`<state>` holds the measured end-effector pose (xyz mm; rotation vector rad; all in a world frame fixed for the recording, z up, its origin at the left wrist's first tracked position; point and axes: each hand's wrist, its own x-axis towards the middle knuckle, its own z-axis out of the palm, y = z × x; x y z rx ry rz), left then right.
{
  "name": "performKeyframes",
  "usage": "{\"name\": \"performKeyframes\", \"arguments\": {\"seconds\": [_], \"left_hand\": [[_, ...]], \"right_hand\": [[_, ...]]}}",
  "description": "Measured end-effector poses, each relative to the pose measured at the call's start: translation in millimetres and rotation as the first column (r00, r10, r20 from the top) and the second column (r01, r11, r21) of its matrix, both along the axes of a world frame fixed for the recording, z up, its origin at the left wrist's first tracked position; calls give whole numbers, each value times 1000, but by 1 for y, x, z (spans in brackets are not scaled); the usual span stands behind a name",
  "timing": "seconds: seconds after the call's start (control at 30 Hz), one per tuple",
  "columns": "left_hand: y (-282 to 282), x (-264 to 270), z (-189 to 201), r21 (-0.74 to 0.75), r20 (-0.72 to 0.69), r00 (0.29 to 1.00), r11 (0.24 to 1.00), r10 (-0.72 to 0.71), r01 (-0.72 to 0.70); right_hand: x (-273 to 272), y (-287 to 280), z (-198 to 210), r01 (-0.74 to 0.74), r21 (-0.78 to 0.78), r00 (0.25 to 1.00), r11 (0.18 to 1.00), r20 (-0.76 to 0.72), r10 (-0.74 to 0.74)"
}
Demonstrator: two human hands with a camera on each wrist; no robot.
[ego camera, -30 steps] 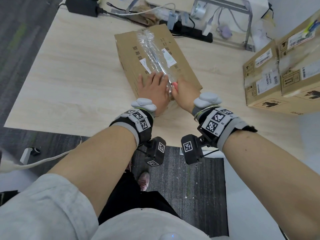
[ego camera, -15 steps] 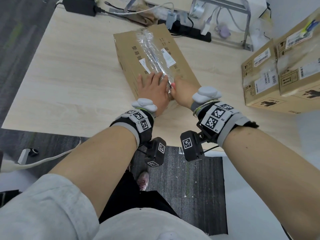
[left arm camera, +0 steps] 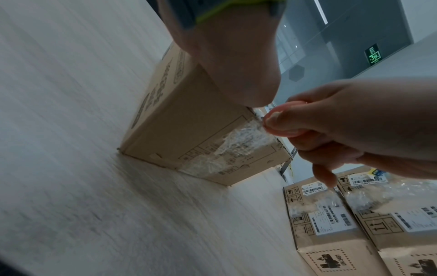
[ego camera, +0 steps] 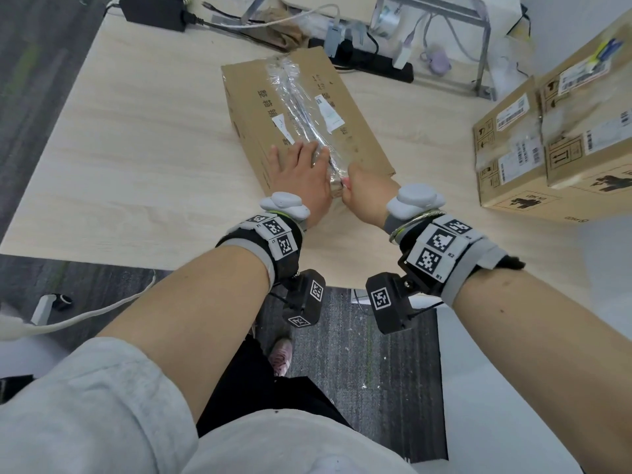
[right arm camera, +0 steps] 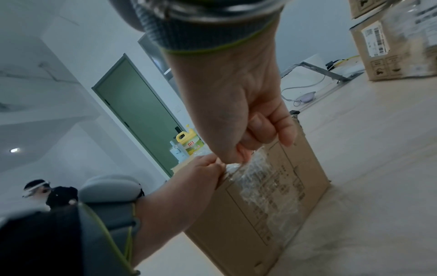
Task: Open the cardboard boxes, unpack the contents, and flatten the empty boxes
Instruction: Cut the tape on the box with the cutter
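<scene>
Head view: left hand lies flat on the cardboard box (sealed); right hand pinches its tape.

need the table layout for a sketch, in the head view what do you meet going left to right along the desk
black power adapter → taped cardboard box with both hands at its near end → black power strip → two stacked cardboard boxes
</scene>
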<state>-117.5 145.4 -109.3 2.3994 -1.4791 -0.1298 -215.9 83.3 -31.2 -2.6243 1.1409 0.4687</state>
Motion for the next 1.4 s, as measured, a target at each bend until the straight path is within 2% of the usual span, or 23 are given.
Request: {"name": "performKeyframes", "arguments": {"seconds": [0.13,0.3,0.37,0.47,0.53,0.7,0.83,0.93,1.03,1.2,1.4], "left_hand": [[-1,0,0,3,13,1000,1000,0,0],[0,-1,0,-14,25,1000,1000,13,-13],[1,1,0,-12,17,1000,1000,19,-19],[1,0,2,11,-7,999,999,42,-42],[0,1,3,34,-9,999,998,52,-52],[2,2,5,54,-55,997,997,60,-57],[0,0,7,94,-28,995,991,96,-93],[0,0,8,124,-14,996,988,90,-88],[-1,-1,10,127,-20,995,988,96,-92],[-3,-2,12,145,-24,995,985,97,-93],[-5,-5,16,176,5,994,979,107,-106]], "right_hand": [[-6,-1,4,-21,35,998,999,-58,23],[-15,-5,15,-23,102,1000,995,-11,25],[-17,-7,18,-13,94,999,995,50,8],[-13,-13,14,25,51,972,998,233,-37],[-3,-15,8,36,54,958,998,282,-50],[20,-11,-4,25,-6,982,1000,187,-23],[30,-12,-3,14,-3,976,1000,216,-13],[38,-13,-3,11,-10,987,1000,159,-10],[34,-12,0,9,-15,996,1000,91,-7],[17,-8,-2,12,32,997,999,71,-15],[-2,-1,-14,38,44,993,998,111,-43]]}}
